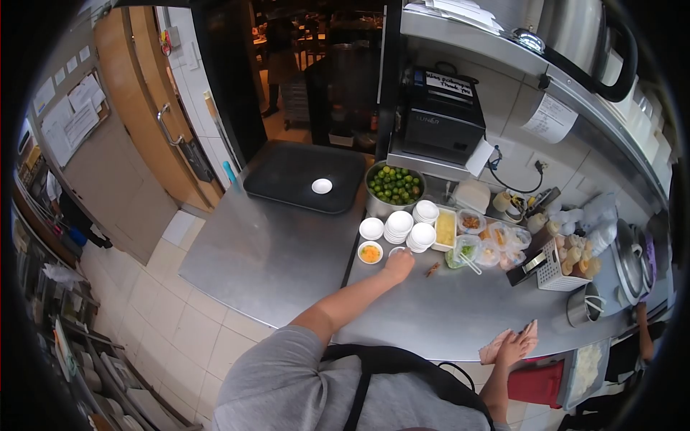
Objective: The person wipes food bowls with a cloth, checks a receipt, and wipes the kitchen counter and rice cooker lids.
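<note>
My left hand is at a small white dish on the steel counter, its fingers closed over the rim and partly hiding it. Beside it stands a white bowl with orange and yellow contents. Stacks of small white bowls rise just behind. My right hand rests on a pinkish cloth at the counter's front edge, fingers bent around part of it. A lone white dish lies on the black tray.
Behind the bowls are a pot of green citrus, a yellow-filled container and tubs of garnish. A black printer sits above. At right are a white basket and another person's arm.
</note>
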Motion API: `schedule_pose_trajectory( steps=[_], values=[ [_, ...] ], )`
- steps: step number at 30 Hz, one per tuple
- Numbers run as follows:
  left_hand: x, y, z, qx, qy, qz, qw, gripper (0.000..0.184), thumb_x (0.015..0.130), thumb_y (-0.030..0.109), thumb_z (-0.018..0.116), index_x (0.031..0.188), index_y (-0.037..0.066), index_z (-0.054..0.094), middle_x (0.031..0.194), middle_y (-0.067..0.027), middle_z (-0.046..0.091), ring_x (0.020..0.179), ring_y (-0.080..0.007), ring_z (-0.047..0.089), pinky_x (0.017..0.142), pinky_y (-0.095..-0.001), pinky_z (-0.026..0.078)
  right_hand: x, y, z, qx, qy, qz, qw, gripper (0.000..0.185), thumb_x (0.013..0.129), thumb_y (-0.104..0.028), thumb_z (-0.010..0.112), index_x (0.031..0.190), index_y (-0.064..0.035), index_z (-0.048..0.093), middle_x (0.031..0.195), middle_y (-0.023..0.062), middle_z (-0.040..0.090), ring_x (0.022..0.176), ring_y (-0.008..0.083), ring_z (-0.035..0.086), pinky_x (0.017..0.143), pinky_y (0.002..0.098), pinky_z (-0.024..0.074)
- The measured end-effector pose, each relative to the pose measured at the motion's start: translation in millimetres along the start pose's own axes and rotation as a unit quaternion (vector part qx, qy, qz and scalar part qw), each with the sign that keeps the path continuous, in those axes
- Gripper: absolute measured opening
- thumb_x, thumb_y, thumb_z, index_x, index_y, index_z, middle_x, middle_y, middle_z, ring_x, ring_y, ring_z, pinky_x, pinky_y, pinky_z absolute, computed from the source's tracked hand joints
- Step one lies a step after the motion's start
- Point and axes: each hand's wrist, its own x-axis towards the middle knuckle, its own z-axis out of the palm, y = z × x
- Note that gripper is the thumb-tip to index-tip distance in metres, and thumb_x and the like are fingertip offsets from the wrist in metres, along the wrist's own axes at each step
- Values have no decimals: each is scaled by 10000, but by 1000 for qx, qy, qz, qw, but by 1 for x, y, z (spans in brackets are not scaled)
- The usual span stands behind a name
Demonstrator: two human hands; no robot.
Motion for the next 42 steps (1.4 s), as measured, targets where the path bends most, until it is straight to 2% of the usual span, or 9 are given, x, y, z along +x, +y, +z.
schedule_pose_trajectory(
  steps=[3, 5, 9, 11, 14, 23, 30, 33, 42],
  values=[
    [2, -4, 7, -20, 17, 9, 1000, 143, 740, 53, 524, 807, -19, 627, 898, -157, 566, 835, -277, 590, 689, -362, 503, 3, 5, 13, 4, 30, -14, 999, 599, 855, -446, 432, 1384, -243, 237, 1381, 127, 340, 1283, 319, 283, 1033, 491, 196],
    [2, -4, 11, -7, 23, 11, 1000, 144, 740, 58, 523, 806, -18, 626, 887, -159, 566, 835, -277, 589, 691, -362, 502, 5, 8, 22, -27, 58, -12, 998, 614, 854, -440, 435, 1398, -298, 189, 1349, 116, 382, 1233, 317, 351, 1004, 470, 245],
    [1, -4, 12, 6, 30, 19, 999, 142, 740, 63, 522, 801, -13, 626, 863, -163, 567, 835, -276, 587, 697, -357, 499, 7, 8, 21, -32, 28, -2, 999, 609, 856, -457, 422, 1397, -290, 197, 1367, 121, 360, 1254, 322, 326, 1012, 476, 238],
    [1, -4, 18, 10, 28, 24, 999, 142, 735, 63, 523, 795, -13, 626, 861, -163, 572, 836, -275, 587, 699, -353, 498, 6, 6, 15, -7, 5, 7, 1000, 596, 854, -462, 423, 1377, -229, 258, 1380, 126, 341, 1270, 320, 303, 1028, 485, 211],
    [1, -5, 13, 33, 18, 43, 998, 139, 724, 61, 526, 782, -16, 626, 854, -166, 583, 839, -271, 587, 702, -347, 496, 9, 10, 25, -12, 16, 4, 1000, 590, 851, -465, 425, 1367, -216, 282, 1377, 125, 345, 1266, 323, 309, 1023, 489, 222],
    [-2, -7, 5, 37, 19, 67, 997, 114, 701, 43, 542, 750, -21, 622, 832, -156, 595, 822, -268, 596, 682, -344, 504, 8, 7, 14, 12, 2, 6, 1000, 586, 846, -468, 425, 1366, -233, 288, 1380, 117, 342, 1287, 330, 265, 1035, 483, 187],
    [-2, -8, 3, -23, 16, 35, 999, 107, 706, 26, 534, 767, -17, 612, 839, -152, 595, 810, -273, 610, 676, -367, 514, 9, 12, 20, 11, 19, -6, 1000, 585, 847, -449, 433, 1372, -243, 276, 1368, 125, 355, 1275, 323, 287, 1032, 478, 193],
    [-1, -11, 8, -22, 29, 61, 997, 99, 695, 40, 552, 724, -9, 633, 804, -159, 599, 779, -249, 620, 646, -328, 524, 11, 5, 15, 5, 3, 14, 1000, 580, 852, -438, 430, 1378, -255, 267, 1366, 136, 356, 1268, 325, 299, 1029, 479, 200],
    [0, -4, 2, -2, 21, 52, 998, 94, 708, 23, 539, 764, -16, 604, 816, -153, 594, 769, -274, 620, 647, -358, 524, 9, 15, 24, 9, 36, -5, 999, 580, 847, -381, 457, 1381, -258, 264, 1376, 132, 346, 1277, 314, 297, 1031, 481, 202]
  ],
)
